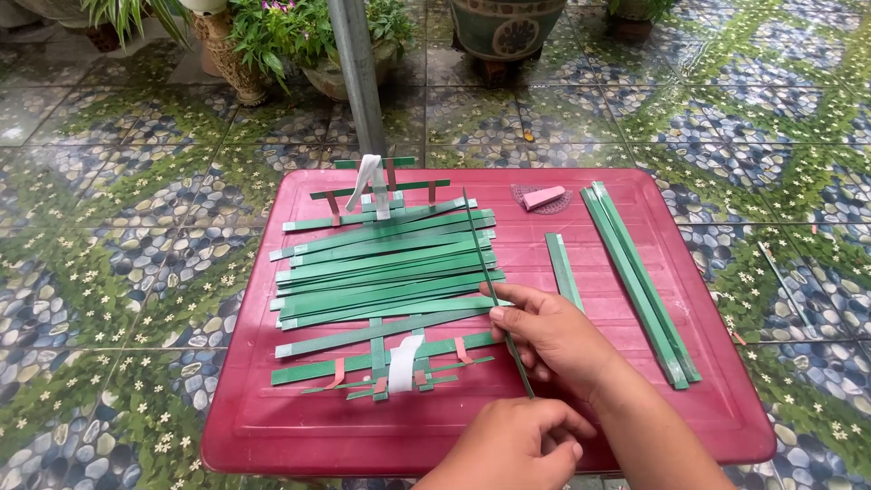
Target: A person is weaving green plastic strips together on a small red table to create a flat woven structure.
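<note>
Left hand point(517, 445), cropped below, hides strip point(494, 295) end.

The right hand point(553, 338) is extended from the near right, palm down, with thumb and fingers pinched together at its left edge. The left hand point(513, 445) is held nearer, fingers curled inward into a loose fist.

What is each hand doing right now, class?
Left hand: closed, gripping the lower end of a thin green strip.
Right hand: closed, pinching that strip.
</note>
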